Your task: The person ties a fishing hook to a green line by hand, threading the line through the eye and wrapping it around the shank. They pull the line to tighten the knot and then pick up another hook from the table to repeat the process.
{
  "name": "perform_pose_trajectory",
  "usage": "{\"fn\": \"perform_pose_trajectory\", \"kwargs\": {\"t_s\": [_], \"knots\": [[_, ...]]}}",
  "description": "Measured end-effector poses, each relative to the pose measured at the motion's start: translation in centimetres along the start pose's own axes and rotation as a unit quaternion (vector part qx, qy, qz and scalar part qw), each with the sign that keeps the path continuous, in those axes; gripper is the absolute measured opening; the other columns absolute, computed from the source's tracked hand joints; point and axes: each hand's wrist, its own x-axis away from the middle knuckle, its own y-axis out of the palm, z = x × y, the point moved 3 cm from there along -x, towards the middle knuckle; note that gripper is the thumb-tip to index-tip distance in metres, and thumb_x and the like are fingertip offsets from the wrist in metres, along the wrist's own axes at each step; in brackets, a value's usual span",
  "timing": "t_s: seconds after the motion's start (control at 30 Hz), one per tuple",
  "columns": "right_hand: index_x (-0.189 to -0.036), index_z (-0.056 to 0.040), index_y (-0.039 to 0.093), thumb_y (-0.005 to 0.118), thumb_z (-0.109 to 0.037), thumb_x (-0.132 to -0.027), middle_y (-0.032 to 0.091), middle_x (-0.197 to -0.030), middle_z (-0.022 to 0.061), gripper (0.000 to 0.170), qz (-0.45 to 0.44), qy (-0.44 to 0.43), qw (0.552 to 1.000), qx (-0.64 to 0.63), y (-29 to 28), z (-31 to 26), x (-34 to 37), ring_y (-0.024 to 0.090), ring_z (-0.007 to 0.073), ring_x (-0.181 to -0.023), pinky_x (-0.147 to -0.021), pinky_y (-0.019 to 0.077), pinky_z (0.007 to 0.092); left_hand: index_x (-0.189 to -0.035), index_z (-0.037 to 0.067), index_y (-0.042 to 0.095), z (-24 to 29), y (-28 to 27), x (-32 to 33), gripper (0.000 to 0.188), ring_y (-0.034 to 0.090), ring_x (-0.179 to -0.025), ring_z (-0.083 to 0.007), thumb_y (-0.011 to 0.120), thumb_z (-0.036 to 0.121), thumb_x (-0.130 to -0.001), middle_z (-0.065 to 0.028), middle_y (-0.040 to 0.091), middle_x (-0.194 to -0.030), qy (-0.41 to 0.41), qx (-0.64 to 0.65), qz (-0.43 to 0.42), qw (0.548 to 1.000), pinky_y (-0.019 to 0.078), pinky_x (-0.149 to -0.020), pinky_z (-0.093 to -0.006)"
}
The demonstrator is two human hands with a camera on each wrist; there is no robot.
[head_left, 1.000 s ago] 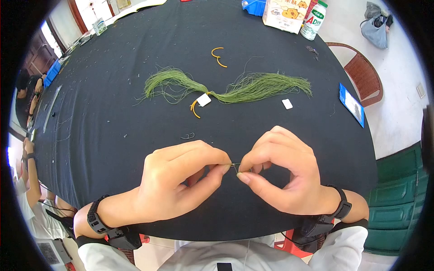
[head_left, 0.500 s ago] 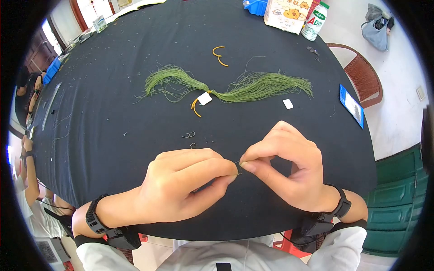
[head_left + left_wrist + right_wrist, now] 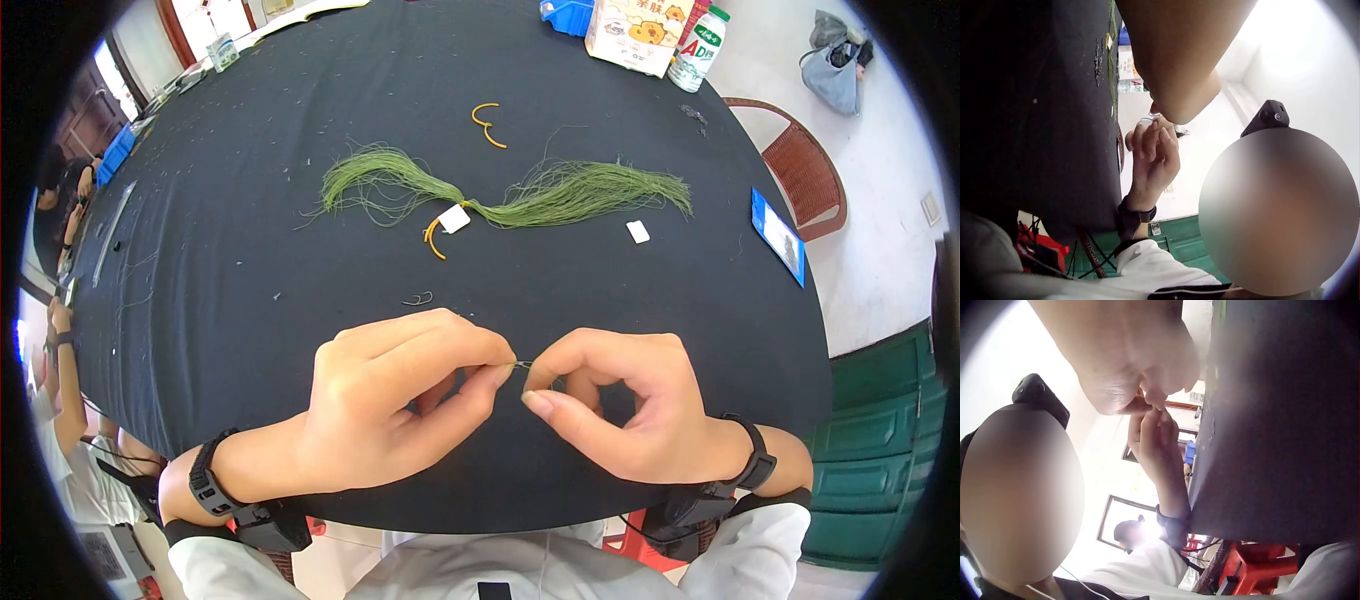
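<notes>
Both forearms [image 3: 262, 462] come in over the table's near edge from white sleeves [image 3: 225, 562], a black strap [image 3: 208, 476] round each wrist. The left hand [image 3: 385, 390] shows its back, index finger and thumb stretched forward and pinched on a thin strand [image 3: 522, 364]. The right hand [image 3: 655, 410] faces it, index finger bowed over towards the thumb in a ring, gripping the strand from its side (anything else inside the two pinches is hidden by the fingertips). The fingertips almost meet, and the strand spans the gap between them, above the near part of the table.

Beyond lies a bundle [image 3: 580, 193] of wiry green fibres, splayed at both ends and cinched at the middle. A curved yellow piece [image 3: 487, 125] lies behind it, a smooth white tag [image 3: 454, 219] at its waist, and thin bent metal hooks [image 3: 417, 299] nearer the left hand.

The table [image 3: 300, 270] wears a matt black cloth, lightly creased on the left. Round it are a panelled green door [image 3: 870, 425], a woven brown chair [image 3: 805, 170], a printed carton [image 3: 637, 38], a green-capped bottle [image 3: 698, 50] beside that, and a flat blue packet [image 3: 778, 237] by the right edge.
</notes>
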Motion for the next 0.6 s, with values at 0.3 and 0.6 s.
{"fn": "perform_pose_trajectory", "kwargs": {"t_s": [0.3, 0.6], "knots": [[-0.084, -0.0054, 0.062, 0.067, -0.008, -0.08, 0.05, -0.051, 0.0048, 0.007, 0.082, -0.025, 0.993, 0.086, 0.2, -0.9, 0.4, 0.051, 0.0141, -0.043, -0.041, 0.0371, 0.0273, -0.088, -0.001, 0.065, 0.0, 0.0, 0.0, 0.017, 0.049, -0.049, -0.0059, 0.064, -0.008, -0.073, -0.006, 0.061, -0.07, 0.006, -0.01, 0.005, 1.0, 0.0343, -0.042, -0.0198], [-0.084, -0.0009, 0.065, 0.065, 0.006, -0.073, 0.064, -0.067, 0.0071, 0.012, 0.066, -0.119, 0.98, 0.148, 0.3, -0.8, 0.3, 0.058, 0.0147, -0.048, -0.047, 0.0427, 0.0237, -0.086, 0.0, 0.065, 0.1, 0.1, -0.1, 0.016, 0.048, -0.047, -0.0062, 0.065, -0.008, -0.072, -0.0063, 0.061, -0.069, 0.019, -0.022, 0.012, 1.0, 0.0345, -0.041, -0.0204]]}}
